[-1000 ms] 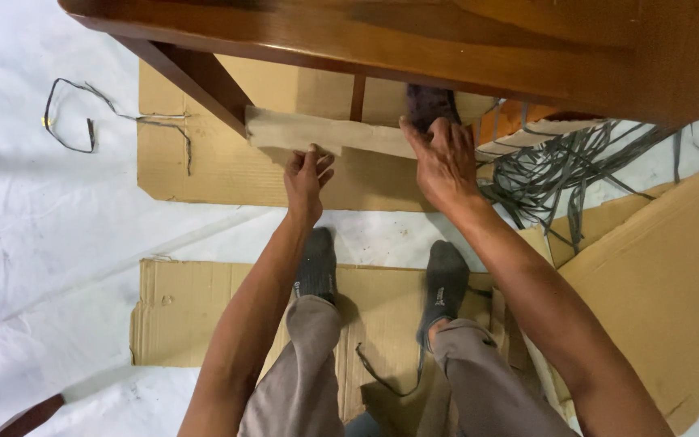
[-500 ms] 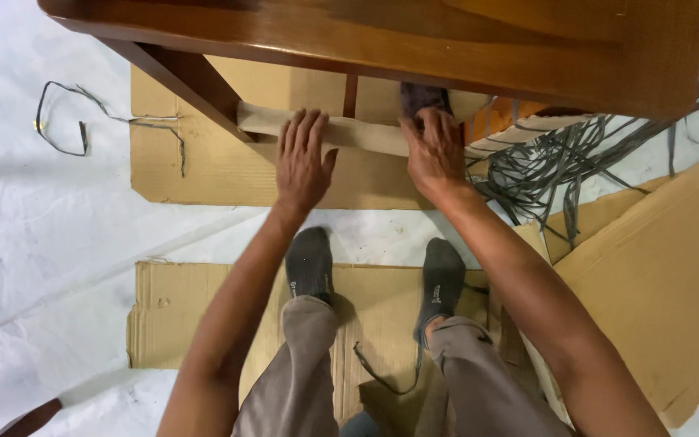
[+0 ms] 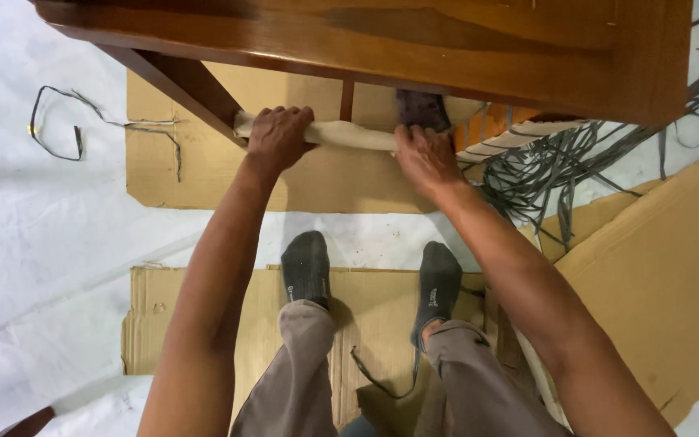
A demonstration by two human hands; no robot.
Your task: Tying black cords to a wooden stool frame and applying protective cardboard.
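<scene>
While you stand in socks on the cardboard sheet (image 3: 204, 324), both hands sit on the pale cloth-wrapped rail (image 3: 349, 136) just under the front edge of the wooden frame (image 3: 446, 48). Your left hand (image 3: 278, 136) curls over the rail, fingers wrapped tight round it near the frame's slanted leg (image 3: 180, 85). Your right hand (image 3: 426, 158) lies flatter, fingers together, pressing the wrap down next to a dark block (image 3: 422, 109) (can't tell if fingertips pinch anything). Step in hand, prob.: smoothing the wrap along the rail. Next move likely needs steady tension w/ the left while the right slides toward the loose grey strips (image 3: 560, 170) right of the frame.
</scene>
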